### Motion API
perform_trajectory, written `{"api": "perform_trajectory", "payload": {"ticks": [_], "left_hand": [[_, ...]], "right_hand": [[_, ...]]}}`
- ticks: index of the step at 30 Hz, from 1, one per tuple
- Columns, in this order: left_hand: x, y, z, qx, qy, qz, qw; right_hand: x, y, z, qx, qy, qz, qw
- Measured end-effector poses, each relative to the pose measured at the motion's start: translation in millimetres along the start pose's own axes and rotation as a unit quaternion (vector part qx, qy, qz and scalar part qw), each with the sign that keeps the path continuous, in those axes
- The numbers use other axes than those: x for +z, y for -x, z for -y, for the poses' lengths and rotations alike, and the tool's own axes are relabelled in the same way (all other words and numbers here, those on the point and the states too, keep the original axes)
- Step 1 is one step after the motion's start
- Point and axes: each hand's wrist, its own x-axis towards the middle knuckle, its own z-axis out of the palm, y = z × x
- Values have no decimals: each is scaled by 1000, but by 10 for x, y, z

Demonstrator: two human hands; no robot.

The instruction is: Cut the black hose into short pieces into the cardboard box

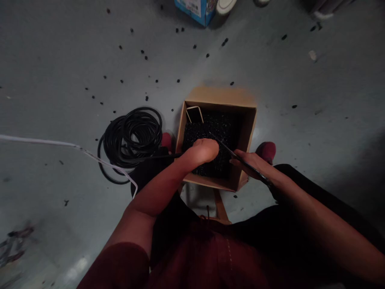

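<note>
I have my right hand [248, 162] at the near right part of the open cardboard box [215, 185], its grip closed on a long, thin dark object [243, 161]. That object slants from over the box back along the right wrist; I cannot make out what it is. My left hand [206, 150] is over the middle of the box, the back of it towards me. Its fingers are hidden, so I cannot tell whether that grip is open or closed, or on what.

A black hose [162, 157] runs from the coil [132, 138] on the floor [60, 120] at my left and passes out of view at the left forearm. Inside the box I see many small, shiny black pieces [221, 124], and a small dark piece with a pale rim [195, 115] in the far left corner. More black bits [207, 55] lie scattered across the floor. A foot in a red sock shows on each side of the box. A white cable [57, 143] crosses in from the left, and a blue box [192, 11] stands at the far side.
</note>
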Motion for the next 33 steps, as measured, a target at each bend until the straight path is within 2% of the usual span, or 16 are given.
{"api": "perform_trajectory", "payload": {"ticks": [5,10,13,15,17,20,23,27,33], "left_hand": [[-41,16,13,2,-5,4,1000],[42,-81,6,10,-17,6,1000],[85,-148,24,12,-23,10,1000],[77,-170,63,7,-8,-17,1000],[36,-172,122,5,25,-77,997],[-57,-154,225,38,102,-186,976],[-135,-132,306,110,213,-255,937],[-184,-106,341,162,331,-261,892],[-160,-111,316,188,386,-247,869]], "right_hand": [[-26,26,24,5,19,12,1000],[35,26,40,23,35,31,999],[71,10,-4,59,50,33,996],[46,3,-36,73,52,19,996],[-25,5,-55,69,23,-9,997],[-171,25,-50,62,-56,-71,994],[-285,51,-12,47,-140,-135,980],[-333,69,50,7,-243,-164,956],[-326,65,83,-25,-217,-148,965]]}}
